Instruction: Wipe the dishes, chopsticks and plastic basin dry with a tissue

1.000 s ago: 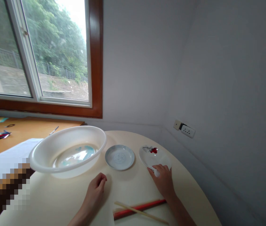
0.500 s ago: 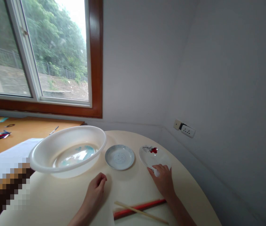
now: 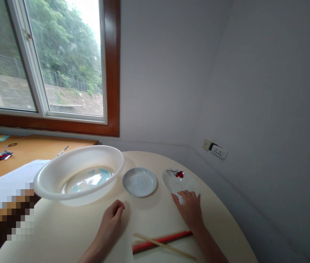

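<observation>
A person's right hand point(image 3: 190, 212) closes over a white cloth point(image 3: 181, 199) at the near rim of a flowered plate point(image 3: 177, 181).
The left hand point(image 3: 111, 222) rests loosely curled, holding nothing, on the table point(image 3: 155, 215) near a basin point(image 3: 48, 175) and a blue plate point(image 3: 140, 182).

Colours and patterns
Translucent white plastic basin point(image 3: 53, 177), blue tint at base; round blue-grey ceramic saucer point(image 3: 140, 182), dotted centre; round white ceramic plate point(image 3: 180, 182) — red-and-black flower motif; thin red stick point(image 3: 178, 236); round cream table point(image 3: 149, 215).
</observation>
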Action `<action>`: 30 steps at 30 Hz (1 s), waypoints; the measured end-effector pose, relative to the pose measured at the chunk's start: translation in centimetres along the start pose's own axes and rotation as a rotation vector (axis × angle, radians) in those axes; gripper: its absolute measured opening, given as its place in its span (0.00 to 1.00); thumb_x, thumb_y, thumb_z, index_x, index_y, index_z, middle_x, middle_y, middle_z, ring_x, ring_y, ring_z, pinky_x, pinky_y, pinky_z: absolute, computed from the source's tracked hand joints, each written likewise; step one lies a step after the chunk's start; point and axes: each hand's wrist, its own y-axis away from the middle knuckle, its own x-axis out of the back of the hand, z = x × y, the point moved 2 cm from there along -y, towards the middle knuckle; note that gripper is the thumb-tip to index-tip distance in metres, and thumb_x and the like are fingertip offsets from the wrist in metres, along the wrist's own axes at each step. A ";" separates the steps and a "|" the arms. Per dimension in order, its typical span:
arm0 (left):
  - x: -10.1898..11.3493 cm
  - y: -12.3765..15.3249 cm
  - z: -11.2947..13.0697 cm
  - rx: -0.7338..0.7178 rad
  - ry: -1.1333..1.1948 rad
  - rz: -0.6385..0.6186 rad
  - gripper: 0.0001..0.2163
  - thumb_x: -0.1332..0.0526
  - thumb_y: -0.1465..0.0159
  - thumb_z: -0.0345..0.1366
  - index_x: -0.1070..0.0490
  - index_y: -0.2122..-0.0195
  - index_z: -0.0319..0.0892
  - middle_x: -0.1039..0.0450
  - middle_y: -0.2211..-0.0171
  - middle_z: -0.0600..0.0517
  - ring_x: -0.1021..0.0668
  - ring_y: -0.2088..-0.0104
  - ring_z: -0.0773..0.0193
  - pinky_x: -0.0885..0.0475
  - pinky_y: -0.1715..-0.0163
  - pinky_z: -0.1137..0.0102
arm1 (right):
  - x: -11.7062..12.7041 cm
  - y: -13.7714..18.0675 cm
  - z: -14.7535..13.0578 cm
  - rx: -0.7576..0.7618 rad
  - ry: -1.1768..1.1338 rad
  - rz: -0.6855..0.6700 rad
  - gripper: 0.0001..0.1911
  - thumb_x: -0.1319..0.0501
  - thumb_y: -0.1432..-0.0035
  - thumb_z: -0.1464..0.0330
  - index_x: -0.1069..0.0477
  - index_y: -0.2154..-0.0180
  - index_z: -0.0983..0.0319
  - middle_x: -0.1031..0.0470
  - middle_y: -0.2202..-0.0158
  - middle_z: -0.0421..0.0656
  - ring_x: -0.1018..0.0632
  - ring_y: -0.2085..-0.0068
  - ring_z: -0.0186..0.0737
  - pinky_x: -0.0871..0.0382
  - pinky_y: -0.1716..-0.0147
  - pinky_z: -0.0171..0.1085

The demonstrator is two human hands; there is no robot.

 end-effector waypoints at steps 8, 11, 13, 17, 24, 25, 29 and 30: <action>-0.1 -0.1 -0.1 0.010 0.002 -0.015 0.08 0.50 0.50 0.42 0.40 0.79 0.43 0.46 0.85 0.60 0.39 0.82 0.67 0.44 0.80 0.72 | -0.1 0.1 0.1 0.051 0.027 0.034 0.15 0.45 0.41 0.59 0.27 0.72 0.61 0.26 0.74 0.43 0.28 0.67 0.45 0.47 0.56 0.47; -0.1 -0.1 0.0 0.020 0.012 -0.017 0.09 0.50 0.50 0.42 0.40 0.79 0.43 0.45 0.85 0.60 0.39 0.82 0.68 0.44 0.80 0.72 | -0.1 0.1 0.2 0.085 0.025 0.076 0.18 0.47 0.40 0.58 0.27 0.73 0.61 0.26 0.75 0.43 0.29 0.68 0.44 0.45 0.59 0.44; 0.0 0.0 0.1 0.025 0.021 -0.015 0.09 0.50 0.50 0.43 0.40 0.79 0.44 0.45 0.85 0.60 0.39 0.82 0.68 0.44 0.81 0.72 | -0.1 0.1 0.2 0.098 0.021 0.104 0.20 0.49 0.39 0.57 0.28 0.74 0.62 0.27 0.76 0.44 0.29 0.69 0.44 0.45 0.62 0.42; 0.1 0.0 0.1 0.017 0.044 -0.005 0.08 0.49 0.50 0.42 0.40 0.80 0.44 0.45 0.86 0.60 0.39 0.83 0.68 0.44 0.81 0.72 | 0.0 0.0 0.4 0.124 0.006 0.140 0.21 0.51 0.39 0.57 0.29 0.75 0.62 0.28 0.77 0.44 0.31 0.71 0.42 0.44 0.65 0.40; 0.1 -0.2 -0.3 0.003 0.057 0.002 0.07 0.49 0.50 0.41 0.40 0.80 0.44 0.44 0.85 0.60 0.39 0.83 0.68 0.44 0.82 0.73 | -0.1 0.0 0.9 0.146 -0.015 0.185 0.20 0.51 0.38 0.58 0.31 0.74 0.62 0.29 0.76 0.45 0.32 0.71 0.42 0.42 0.67 0.38; 0.1 -0.2 -0.4 0.000 0.053 0.004 0.07 0.49 0.50 0.40 0.40 0.80 0.44 0.44 0.85 0.59 0.39 0.83 0.68 0.44 0.82 0.73 | -0.1 0.0 0.9 0.147 -0.012 0.188 0.20 0.51 0.38 0.58 0.31 0.74 0.62 0.29 0.76 0.45 0.32 0.71 0.42 0.41 0.67 0.38; 0.1 -0.2 -0.6 -0.013 0.025 0.007 0.08 0.49 0.50 0.40 0.40 0.81 0.44 0.43 0.85 0.59 0.38 0.82 0.68 0.44 0.81 0.73 | 0.0 0.0 0.8 0.146 0.023 0.175 0.20 0.51 0.38 0.58 0.31 0.75 0.62 0.29 0.76 0.45 0.31 0.71 0.42 0.42 0.66 0.38; 0.1 -0.2 -0.6 -0.013 0.024 0.005 0.08 0.49 0.50 0.41 0.40 0.81 0.44 0.44 0.85 0.59 0.38 0.83 0.68 0.44 0.81 0.73 | 0.0 0.0 0.7 0.149 0.037 0.168 0.20 0.51 0.38 0.58 0.31 0.75 0.62 0.29 0.77 0.44 0.31 0.71 0.42 0.42 0.66 0.39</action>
